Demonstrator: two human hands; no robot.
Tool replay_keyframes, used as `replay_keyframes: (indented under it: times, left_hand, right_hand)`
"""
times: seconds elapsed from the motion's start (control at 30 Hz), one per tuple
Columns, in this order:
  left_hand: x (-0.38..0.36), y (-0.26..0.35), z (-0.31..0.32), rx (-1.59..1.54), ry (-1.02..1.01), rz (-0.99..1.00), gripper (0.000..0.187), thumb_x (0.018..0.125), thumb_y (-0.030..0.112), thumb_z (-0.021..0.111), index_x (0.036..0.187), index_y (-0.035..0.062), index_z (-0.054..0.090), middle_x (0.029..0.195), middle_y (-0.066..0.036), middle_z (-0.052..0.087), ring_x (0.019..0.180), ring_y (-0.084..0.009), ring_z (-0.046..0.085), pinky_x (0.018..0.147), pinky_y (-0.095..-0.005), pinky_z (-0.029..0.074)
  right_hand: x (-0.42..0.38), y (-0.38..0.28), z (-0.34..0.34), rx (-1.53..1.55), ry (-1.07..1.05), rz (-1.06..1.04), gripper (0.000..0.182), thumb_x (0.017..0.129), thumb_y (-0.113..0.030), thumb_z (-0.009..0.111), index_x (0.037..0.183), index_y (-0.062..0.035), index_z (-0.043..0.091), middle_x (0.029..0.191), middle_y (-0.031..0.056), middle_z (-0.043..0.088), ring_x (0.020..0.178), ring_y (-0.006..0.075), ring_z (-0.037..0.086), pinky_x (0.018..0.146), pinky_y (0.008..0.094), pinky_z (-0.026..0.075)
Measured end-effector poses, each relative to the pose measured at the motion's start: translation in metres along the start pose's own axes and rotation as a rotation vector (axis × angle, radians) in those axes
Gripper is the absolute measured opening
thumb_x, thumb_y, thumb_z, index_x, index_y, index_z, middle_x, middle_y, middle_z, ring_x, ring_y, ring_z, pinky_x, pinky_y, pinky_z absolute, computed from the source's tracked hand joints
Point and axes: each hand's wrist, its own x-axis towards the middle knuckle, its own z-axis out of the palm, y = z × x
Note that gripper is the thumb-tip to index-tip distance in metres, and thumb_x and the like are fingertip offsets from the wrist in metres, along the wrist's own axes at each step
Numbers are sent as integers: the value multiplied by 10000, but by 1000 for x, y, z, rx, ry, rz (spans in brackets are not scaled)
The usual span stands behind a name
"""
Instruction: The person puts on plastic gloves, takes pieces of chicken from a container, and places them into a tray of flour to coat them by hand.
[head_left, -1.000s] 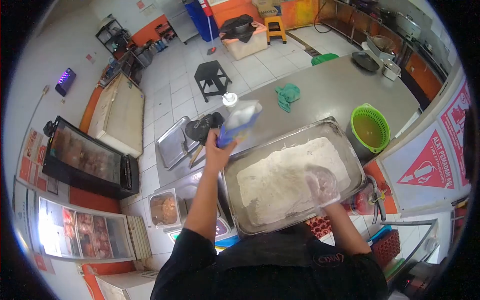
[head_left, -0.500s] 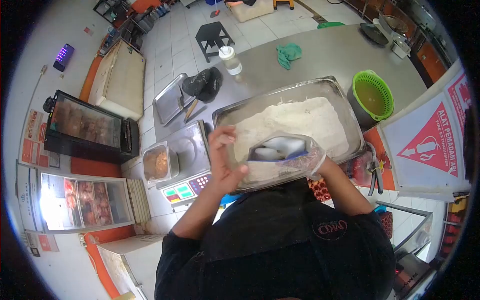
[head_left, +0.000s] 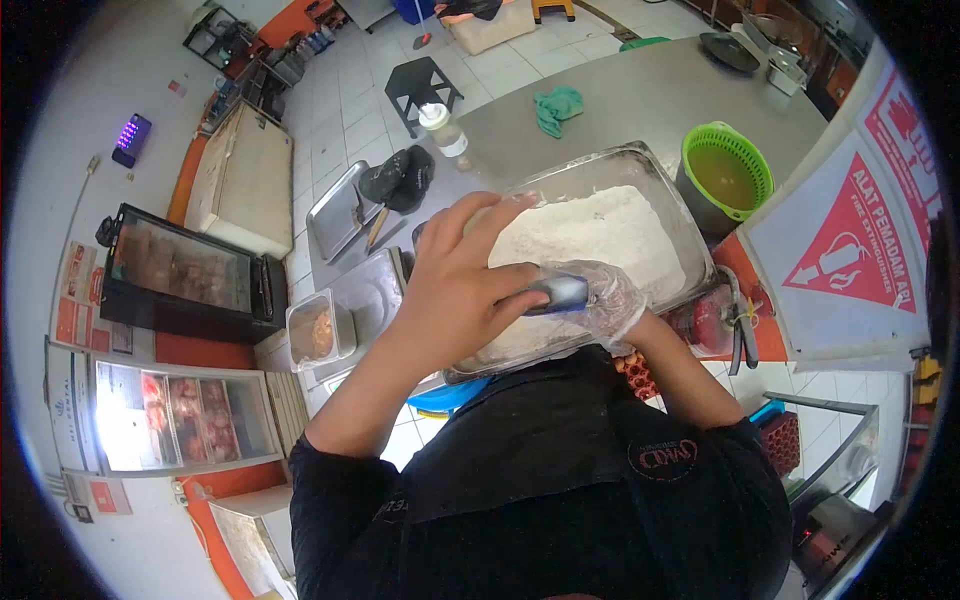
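Blue-white packet [head_left: 556, 292] pinched btwn bare left hand [head_left: 460, 285] & plastic-gloved right hand [head_left: 605, 300], over flour tray [head_left: 640, 165].

A single head-worn camera looks steeply down over the person's chest, close to the hands [head_left: 520, 295]; its fisheye view bends the steel surface [head_left: 640, 100] ahead and the tiled floor [head_left: 350, 100] beyond.

The bare left hand [head_left: 460, 285] and the plastic-gloved right hand [head_left: 600, 300] meet over the near edge of the metal tray [head_left: 690, 240] of flour [head_left: 590, 235], both gripping a crumpled blue packet [head_left: 556, 293]; a green colander [head_left: 725, 172] stands right of the tray; a squeeze bottle [head_left: 441, 127] stands far left.
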Motion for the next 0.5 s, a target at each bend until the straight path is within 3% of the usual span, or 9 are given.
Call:
replay_keyframes:
  times: [0.1,0.17,0.2,0.27,0.3,0.37,0.4,0.47,0.5]
  left_hand:
    - [5,3,1,53,-126,38,173,717,214,806,857,127,752,1375,-97,531,1238,-345,467,996,-444,383]
    - [3,3,8,15,91,80,151,727,221,788,804,109,722,1263,-79,587,1148,-301,526,928,-440,387]
    - [-1,6,5,8,85,79,151,727,221,788,804,109,722,1263,-79,587,1148,-301,526,928,-440,387]
    - [-17,10,-6,-179,-115,-67,170,745,199,796,866,99,731,1166,-107,602,1069,-300,545,917,-422,410]
    - [-31,3,-3,-397,-334,-132,184,772,201,783,909,92,727,1089,-113,598,1014,-283,552,882,-399,424]
    - [-66,-6,25,-598,-696,-146,178,811,194,753,953,89,734,1116,-134,599,1029,-298,561,877,-388,449]
    - [-97,-13,48,-543,-710,-122,185,836,195,732,991,94,731,1120,-144,600,1042,-309,562,888,-397,457]
    - [-138,-16,76,-474,-714,-105,194,860,195,710,1029,99,729,1124,-154,601,1056,-320,564,899,-407,466]
    - [-146,-14,83,-426,-801,-206,210,879,204,675,1068,124,721,1103,-147,594,1064,-330,564,890,-430,469]
  right_hand:
    - [-9,1,-2,24,13,-17,450,795,-141,777,1209,-56,623,1095,139,692,966,230,674,861,344,536]
    - [-11,-4,-4,-28,63,93,423,795,-141,787,1181,-49,640,1076,128,697,951,212,668,860,338,532]
    - [-13,-2,-7,-24,65,102,423,795,-141,787,1181,-49,640,1076,128,697,951,212,668,860,338,532]
    - [-18,9,-16,49,146,173,409,791,-152,800,1158,-43,655,1064,117,704,945,186,661,858,328,530]
    - [-24,13,-18,86,183,210,402,789,-158,806,1146,-40,663,1058,111,707,942,172,658,857,323,528]
    - [-28,18,-19,211,195,292,398,803,-155,799,1154,-32,657,1048,83,706,932,143,644,855,303,521]
    - [-24,19,-19,329,213,361,394,817,-152,791,1162,-24,652,1038,55,706,921,114,631,854,282,514]
    - [-5,22,-13,311,189,335,416,811,-183,789,1176,-38,653,1043,71,710,925,133,643,860,291,515]
    - [7,23,-9,289,173,322,439,805,-214,788,1189,-51,653,1047,87,714,928,152,655,867,300,516]
